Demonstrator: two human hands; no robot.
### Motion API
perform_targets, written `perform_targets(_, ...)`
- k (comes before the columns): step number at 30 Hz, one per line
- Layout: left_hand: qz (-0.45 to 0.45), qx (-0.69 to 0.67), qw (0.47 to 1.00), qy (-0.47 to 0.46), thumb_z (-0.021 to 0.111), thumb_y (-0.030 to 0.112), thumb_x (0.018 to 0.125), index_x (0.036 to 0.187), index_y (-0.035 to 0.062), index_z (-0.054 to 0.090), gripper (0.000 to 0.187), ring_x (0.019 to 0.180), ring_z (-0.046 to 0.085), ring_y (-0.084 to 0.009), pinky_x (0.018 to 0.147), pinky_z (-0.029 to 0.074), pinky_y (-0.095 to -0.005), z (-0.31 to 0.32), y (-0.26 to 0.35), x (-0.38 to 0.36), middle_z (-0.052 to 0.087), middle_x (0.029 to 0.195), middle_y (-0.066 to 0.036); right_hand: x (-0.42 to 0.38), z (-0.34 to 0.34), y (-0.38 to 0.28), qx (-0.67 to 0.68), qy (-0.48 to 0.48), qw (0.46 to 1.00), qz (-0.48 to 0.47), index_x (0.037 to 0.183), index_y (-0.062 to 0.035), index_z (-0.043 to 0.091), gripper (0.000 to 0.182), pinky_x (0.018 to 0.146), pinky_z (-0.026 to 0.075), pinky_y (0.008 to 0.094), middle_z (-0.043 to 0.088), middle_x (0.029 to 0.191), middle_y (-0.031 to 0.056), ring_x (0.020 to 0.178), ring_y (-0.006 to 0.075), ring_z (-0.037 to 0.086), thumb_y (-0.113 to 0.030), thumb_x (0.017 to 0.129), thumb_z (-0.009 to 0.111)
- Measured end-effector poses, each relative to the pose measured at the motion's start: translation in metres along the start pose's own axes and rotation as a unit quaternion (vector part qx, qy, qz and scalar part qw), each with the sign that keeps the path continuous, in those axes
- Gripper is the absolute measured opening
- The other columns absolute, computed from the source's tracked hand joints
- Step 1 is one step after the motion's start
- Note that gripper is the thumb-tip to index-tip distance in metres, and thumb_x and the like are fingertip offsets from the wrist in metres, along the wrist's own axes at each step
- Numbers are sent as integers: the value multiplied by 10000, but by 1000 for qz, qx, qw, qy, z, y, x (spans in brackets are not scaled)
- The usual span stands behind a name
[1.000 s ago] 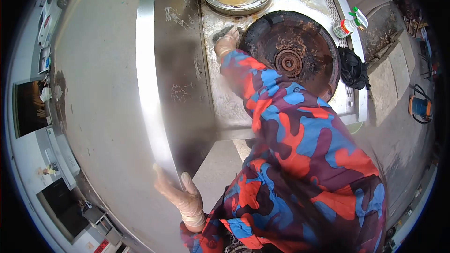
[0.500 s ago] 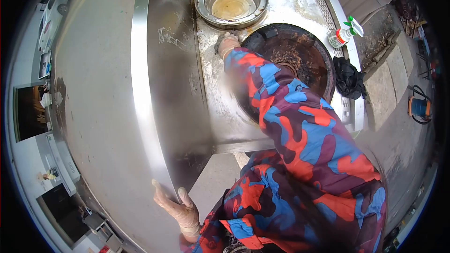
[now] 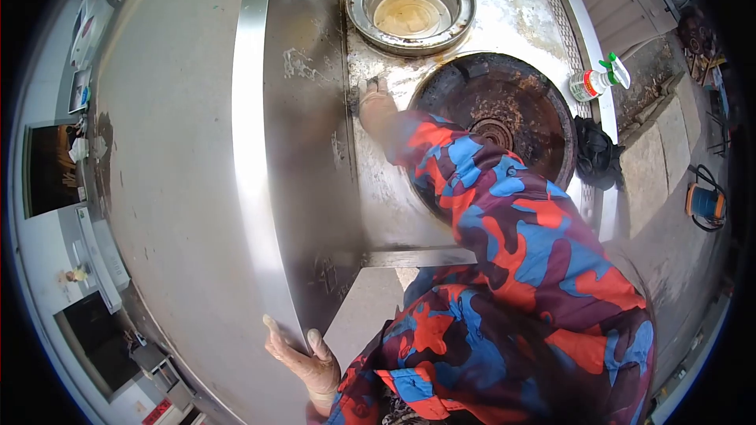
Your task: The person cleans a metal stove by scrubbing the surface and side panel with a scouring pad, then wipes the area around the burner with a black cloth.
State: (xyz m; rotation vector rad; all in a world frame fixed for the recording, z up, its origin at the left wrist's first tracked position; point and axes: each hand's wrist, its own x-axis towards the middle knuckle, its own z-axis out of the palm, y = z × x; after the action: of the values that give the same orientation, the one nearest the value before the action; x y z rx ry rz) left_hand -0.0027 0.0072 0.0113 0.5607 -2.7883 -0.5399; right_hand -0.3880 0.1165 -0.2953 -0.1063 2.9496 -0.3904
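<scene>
My gloved right hand [image 3: 376, 110] presses against the worn top of the steel stove [image 3: 386, 189], close to where the upright steel panel [image 3: 311, 149] meets it. A dark scouring pad [image 3: 354, 99] shows in part at its fingertips; the rest is hidden under the hand. My gloved left hand [image 3: 307, 362] grips the near lower corner of that panel, thumb on one side and fingers on the other. Right of my right hand lies the round, rusty burner well [image 3: 528, 122], partly covered by my sleeve. A metal basin [image 3: 411, 12] with brownish liquid stands beyond.
A spray bottle [image 3: 591, 85] with a green and white trigger head stands at the stove's right rim. Below it lies a black crumpled bag or cloth [image 3: 596, 153]. Stone slabs [image 3: 657, 153] and an orange-blue device [image 3: 705, 203] are on the ground to the right.
My right hand has moved slightly toward me along the panel's base, away from the basin, with the scouring pad. The view has shifted a little; my left hand stays on the panel corner.
</scene>
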Motion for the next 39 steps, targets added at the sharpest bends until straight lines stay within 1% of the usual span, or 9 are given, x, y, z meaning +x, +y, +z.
perform_targets(3,-17,3,1000,-11,560,287,971,1448,-53,270,654,1038,433,-292,933,369,-385,-2,1,-2,427,1149,-175,49,-29,12,135,-41,988,56,1414,-96,399,471,1018,406,455,440,1415,193,1268,370,475,-182,951,392)
perform_targets(6,2,12,1000,-13,542,304,979,1441,-72,263,658,1018,433,-286,917,374,-382,-2,0,0,422,1171,-193,107,-9,13,74,59,991,-90,1354,-83,458,419,1007,420,431,478,1383,195,1248,357,498,-173,953,374)
perform_targets(14,-19,-29,999,-20,532,307,981,1446,-74,244,666,972,394,-251,893,366,-367,0,5,-1,385,1092,-147,88,-14,3,238,41,970,27,1230,-20,537,370,1003,436,403,548,1298,221,1212,326,535,-182,924,406)
perform_targets(20,1,-45,999,-16,543,293,978,1447,-65,250,659,989,394,-250,884,365,-362,0,0,-1,387,1128,-159,45,63,34,-152,136,962,-182,1197,69,529,428,1050,385,352,469,1359,247,1300,330,432,-158,838,480)
perform_targets(23,21,-18,1000,-11,541,302,978,1448,-63,249,662,990,405,-258,884,367,-372,-2,-3,-2,396,1157,-177,71,-17,23,183,-50,981,-39,1223,48,523,387,986,445,409,553,1246,268,1196,354,533,-180,937,396)
perform_targets(26,9,-9,1000,20,529,319,982,1444,-70,247,666,973,421,-270,878,371,-387,6,-12,-7,414,1168,-190,132,-25,5,174,74,982,-28,1049,12,572,249,835,523,456,633,1068,237,977,391,637,-126,935,398)
perform_targets(28,-87,14,993,-80,653,177,902,1516,34,95,842,1389,258,-417,1124,260,-472,-7,-12,-13,158,1545,-217,143,-10,0,128,133,982,-31,1028,9,567,233,831,527,446,636,1023,236,998,369,635,-129,932,406)
perform_targets(32,-8,-7,1000,-16,533,326,979,1445,-69,249,674,1006,430,-285,889,376,-395,-1,-4,-5,417,1188,-192,130,-1,6,121,128,983,-49,1046,13,566,240,848,523,442,615,1064,244,1042,355,619,-133,931,414)
perform_targets(39,1,-20,1000,-15,572,308,963,1437,-66,273,674,1065,447,-315,904,389,-397,-2,-2,-1,418,1221,-219,71,55,44,34,69,986,-149,1107,-19,599,288,842,520,462,606,1148,248,1019,371,629,-91,883,432)
